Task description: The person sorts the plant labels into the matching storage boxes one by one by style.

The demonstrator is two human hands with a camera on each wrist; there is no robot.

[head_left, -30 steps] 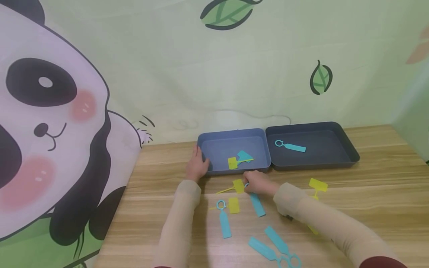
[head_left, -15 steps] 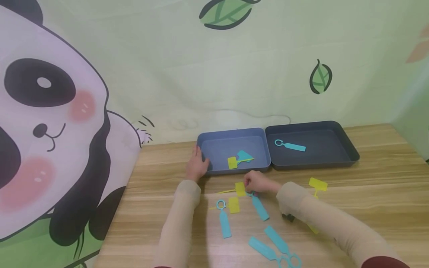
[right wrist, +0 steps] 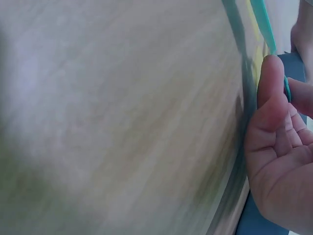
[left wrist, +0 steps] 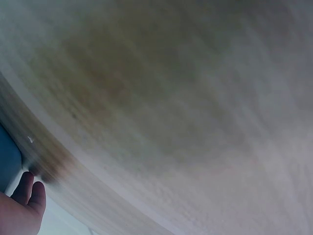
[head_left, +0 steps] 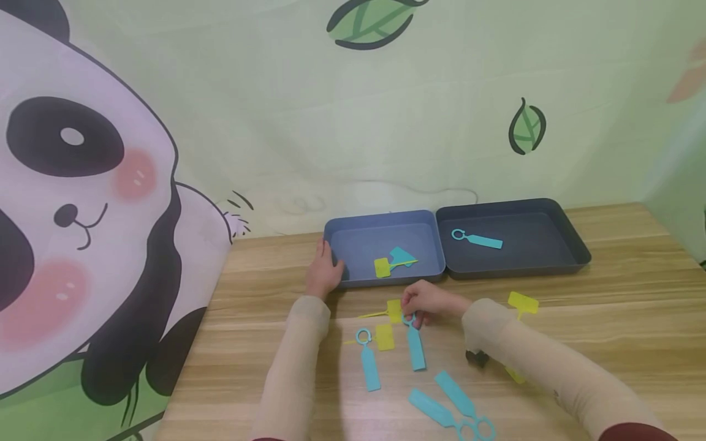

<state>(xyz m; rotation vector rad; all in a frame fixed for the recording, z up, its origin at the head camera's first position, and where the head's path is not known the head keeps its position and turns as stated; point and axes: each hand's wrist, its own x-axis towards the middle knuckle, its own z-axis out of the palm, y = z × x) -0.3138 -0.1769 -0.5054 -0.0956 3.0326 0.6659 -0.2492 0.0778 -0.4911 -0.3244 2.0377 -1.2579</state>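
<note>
My right hand (head_left: 427, 300) pinches the ring end of a turquoise plastic ring tag (head_left: 416, 348) just above the table, in front of the trays. In the right wrist view, thumb and finger meet on the turquoise tag (right wrist: 264, 24). My left hand (head_left: 324, 271) rests against the left end of the blue tray (head_left: 353, 240), its fingers fairly straight along the side. Inside this tray lie a yellow tag (head_left: 383, 267) and a turquoise piece (head_left: 402, 256). The dark tray (head_left: 529, 239) holds one turquoise ring tag (head_left: 482, 241).
Two yellow tags (head_left: 394, 310) (head_left: 385, 337) and a turquoise ring tag (head_left: 371, 369) lie left of my right hand. Two more turquoise ring tags (head_left: 432, 409) lie nearer. A yellow tag (head_left: 523, 302) and a small black object (head_left: 476, 358) are beside the right sleeve.
My right hand has shifted slightly right. The turquoise ring tag in it has swung to hang nearly straight toward me. My left hand has stayed at the blue tray.
</note>
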